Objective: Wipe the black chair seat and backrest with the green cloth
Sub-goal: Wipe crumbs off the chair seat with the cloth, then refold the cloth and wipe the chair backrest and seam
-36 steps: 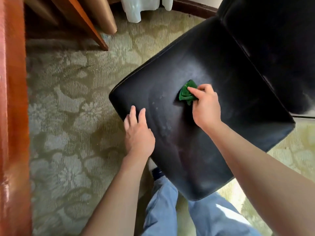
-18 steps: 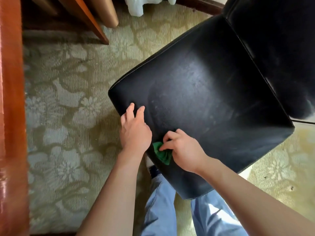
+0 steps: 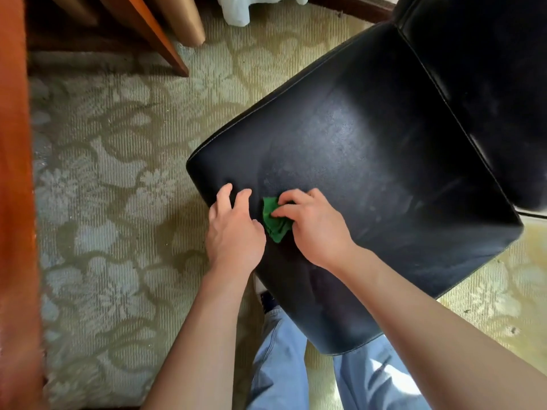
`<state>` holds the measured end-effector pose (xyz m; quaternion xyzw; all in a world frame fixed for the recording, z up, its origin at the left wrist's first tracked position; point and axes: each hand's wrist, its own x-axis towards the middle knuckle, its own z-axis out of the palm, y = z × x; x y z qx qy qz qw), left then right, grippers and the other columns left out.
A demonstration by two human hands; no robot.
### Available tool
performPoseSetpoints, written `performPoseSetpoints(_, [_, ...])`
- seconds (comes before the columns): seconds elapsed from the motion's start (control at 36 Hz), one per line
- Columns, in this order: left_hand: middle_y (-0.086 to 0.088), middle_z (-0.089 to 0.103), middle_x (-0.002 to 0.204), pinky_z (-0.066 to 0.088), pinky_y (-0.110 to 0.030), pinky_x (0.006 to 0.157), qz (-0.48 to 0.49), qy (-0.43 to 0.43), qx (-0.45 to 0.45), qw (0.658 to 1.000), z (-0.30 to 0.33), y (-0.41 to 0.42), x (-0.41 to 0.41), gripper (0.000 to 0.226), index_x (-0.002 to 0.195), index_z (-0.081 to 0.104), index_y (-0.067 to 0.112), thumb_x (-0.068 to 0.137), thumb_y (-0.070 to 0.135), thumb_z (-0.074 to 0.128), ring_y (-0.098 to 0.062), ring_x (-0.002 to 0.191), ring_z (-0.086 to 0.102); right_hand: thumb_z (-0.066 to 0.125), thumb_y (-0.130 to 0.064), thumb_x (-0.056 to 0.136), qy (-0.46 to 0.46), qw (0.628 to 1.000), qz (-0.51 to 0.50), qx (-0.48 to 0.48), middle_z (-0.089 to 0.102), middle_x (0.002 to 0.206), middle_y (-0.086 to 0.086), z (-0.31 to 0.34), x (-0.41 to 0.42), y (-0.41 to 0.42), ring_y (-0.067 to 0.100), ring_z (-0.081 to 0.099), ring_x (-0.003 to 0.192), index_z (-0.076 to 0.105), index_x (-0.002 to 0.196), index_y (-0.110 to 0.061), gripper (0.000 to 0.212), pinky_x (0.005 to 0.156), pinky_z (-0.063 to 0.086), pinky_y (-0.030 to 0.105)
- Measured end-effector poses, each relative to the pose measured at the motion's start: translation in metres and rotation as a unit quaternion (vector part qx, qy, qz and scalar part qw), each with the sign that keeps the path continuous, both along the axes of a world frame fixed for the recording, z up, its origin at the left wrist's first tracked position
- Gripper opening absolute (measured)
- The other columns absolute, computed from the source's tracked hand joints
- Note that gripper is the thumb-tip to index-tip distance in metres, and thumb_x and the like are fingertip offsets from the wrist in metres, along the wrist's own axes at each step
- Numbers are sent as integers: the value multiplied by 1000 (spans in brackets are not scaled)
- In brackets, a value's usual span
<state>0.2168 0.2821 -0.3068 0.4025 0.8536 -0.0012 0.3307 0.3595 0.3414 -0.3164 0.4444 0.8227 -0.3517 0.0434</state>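
Note:
The black chair seat (image 3: 370, 161) fills the middle of the head view, dusty and dull in patches, with the black backrest (image 3: 485, 69) rising at the top right. My right hand (image 3: 313, 229) presses the crumpled green cloth (image 3: 273, 221) onto the seat near its front left edge, fingers closed over it. Just left of the cloth, my left hand (image 3: 233, 229) lies flat on the seat's edge with its fingers apart, holding nothing.
A floral patterned carpet (image 3: 118, 202) surrounds the chair. A wooden furniture edge (image 3: 14, 202) runs down the left side, wooden legs (image 3: 159, 39) stand at the top left, and something white (image 3: 236, 10) hangs at the top. My blue-trousered legs (image 3: 281, 365) are below the seat.
My right hand swept the cloth from mid-seat toward the front edge, then slid it a little back up the seat beside my left hand. My left hand has stayed on the seat's edge.

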Motion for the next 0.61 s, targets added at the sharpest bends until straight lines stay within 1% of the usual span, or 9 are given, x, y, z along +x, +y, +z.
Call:
performPoseSetpoints(0.03, [7, 13, 164, 46, -42, 103, -2, 2, -8, 1000, 1, 1, 1, 58, 151, 35, 31, 98, 22, 55, -25, 144, 29, 44, 1, 87, 4, 1000, 5, -23, 57, 123, -16, 1, 3, 1, 15, 37, 93, 68, 116, -32, 50, 64, 47, 34])
performPoseSetpoints(0.08, [3, 12, 165, 45, -43, 105, -25, 17, -32, 999, 3, 3, 5, 62, 152, 31, 30, 96, 22, 55, -26, 145, 28, 40, 4, 83, 28, 997, -30, -61, 59, 119, -15, 3, 10, 3, 13, 39, 93, 68, 114, -29, 53, 73, 49, 38])
performPoseSetpoints(0.17, [-1, 10, 165, 43, -46, 108, -60, 38, -64, 995, 6, 2, 8, 68, 154, 26, 28, 94, 22, 55, -27, 146, 27, 36, 3, 76, 67, 988, -122, -65, 62, 115, -7, 8, 24, 11, 19, 53, 102, 67, 113, -24, 55, 88, 49, 42])
performPoseSetpoints(0.22, [-2, 12, 165, 43, -47, 108, -65, 39, -78, 994, 9, 3, 8, 66, 154, 26, 28, 94, 23, 54, -28, 145, 29, 39, 8, 77, 83, 977, -180, -74, 64, 112, -1, 14, 33, 18, 21, 56, 106, 67, 112, -19, 52, 94, 45, 32])
performPoseSetpoints(0.28, [-4, 16, 163, 45, -47, 106, -70, 42, -94, 992, 12, 6, 10, 62, 152, 29, 26, 95, 26, 54, -31, 142, 34, 43, 13, 77, 97, 961, -241, -96, 65, 109, -1, 21, 39, 26, 15, 56, 102, 68, 111, -16, 51, 88, 41, 16])
performPoseSetpoints(0.33, [-6, 22, 159, 48, -47, 102, -74, 46, -110, 990, 15, 9, 13, 57, 148, 33, 24, 95, 29, 54, -33, 135, 41, 44, 13, 78, 118, 938, -301, -126, 66, 107, -2, 28, 45, 33, 11, 56, 98, 69, 112, -18, 52, 81, 39, 8])
performPoseSetpoints(0.44, [-10, 32, 147, 51, -47, 96, -85, 45, -145, 985, 22, 13, 18, 50, 141, 36, 20, 95, 31, 53, -35, 122, 51, 44, 10, 79, 153, 909, -354, -157, 68, 109, -6, 43, 58, 41, 12, 60, 103, 70, 113, -25, 55, 85, 44, 21])
performPoseSetpoints(0.5, [-10, 35, 142, 52, -47, 94, -93, 43, -162, 981, 27, 13, 22, 48, 139, 35, 20, 96, 32, 53, -35, 118, 54, 44, 9, 80, 169, 896, -376, -164, 68, 104, -10, 56, 65, 43, 11, 60, 98, 70, 110, -27, 54, 80, 45, 22])
performPoseSetpoints(0.61, [-10, 36, 136, 52, -48, 94, -104, 20, -203, 973, 34, 8, 28, 45, 134, 37, 18, 94, 33, 54, -33, 113, 57, 44, 7, 81, 186, 883, -397, -169, 68, 103, -9, 79, 74, 45, 12, 63, 98, 70, 104, -31, 52, 81, 50, 25])
